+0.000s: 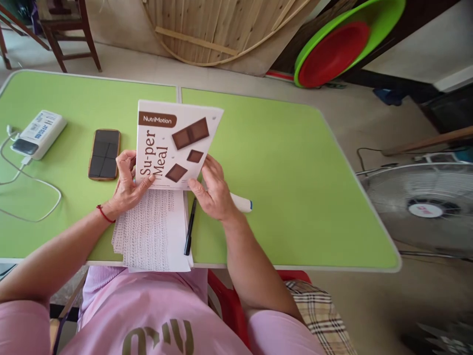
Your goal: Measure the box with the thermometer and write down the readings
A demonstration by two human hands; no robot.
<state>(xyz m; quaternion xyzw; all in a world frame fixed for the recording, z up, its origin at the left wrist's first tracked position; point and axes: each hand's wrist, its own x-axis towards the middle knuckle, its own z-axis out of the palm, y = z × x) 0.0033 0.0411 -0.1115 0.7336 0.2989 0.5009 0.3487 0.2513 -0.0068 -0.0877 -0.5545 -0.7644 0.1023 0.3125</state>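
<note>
Both my hands grip a white box (177, 143) printed "NutriMotion" and "Su-per Meal" with pictures of chocolate pieces. It is held up, tilted, over the green table. My left hand (130, 180), with a red string at the wrist, has its thumb on the lower left of the front. My right hand (214, 190) holds the lower right corner, thumb on the front and fingers behind. Beneath the box lies a stack of papers (155, 231) covered in small writing. A black pen (190, 227) rests along the right edge of the papers.
A phone (104, 154) lies on the green table (288, 187) left of the box. Further left is a white power bank (40, 133) with cables. A white item with a blue end (242, 203) is partly behind my right hand. A fan (421, 209) stands at right.
</note>
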